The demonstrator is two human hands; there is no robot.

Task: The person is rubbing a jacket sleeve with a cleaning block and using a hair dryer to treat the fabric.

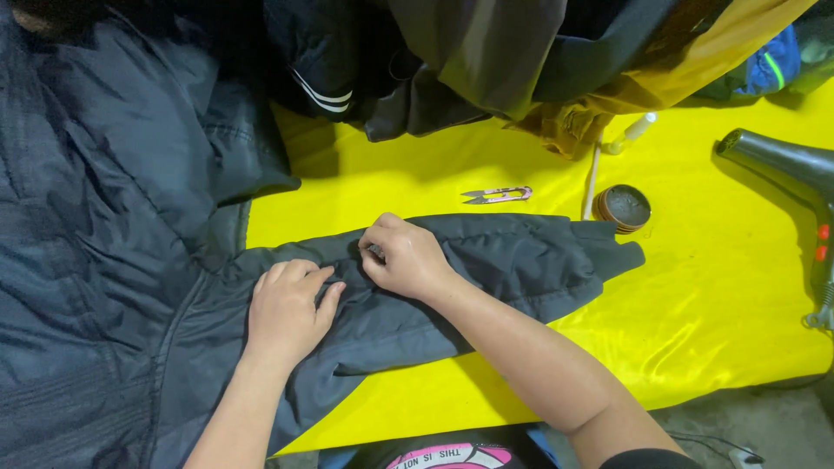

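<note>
Dark padded jacket sleeve [486, 260] lies across the yellow worktop [730, 287]. Right hand [404, 256] pinches a spot on its seam, fingers closed; left hand [287, 308] presses flat and open just beside. Judged: close seam work, calling for steady fabric. Beyond: thread snips [497, 194], round tin [623, 208] (lid markings illegible), grey hair dryer [786, 165].

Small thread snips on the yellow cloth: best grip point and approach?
Take the small metal thread snips across the wider looped handle end on the right, coming straight down from above. They lie flat on the yellow satin cloth with the pointed blades facing left, and nothing touches them; the round tin sits apart to the right.
</note>
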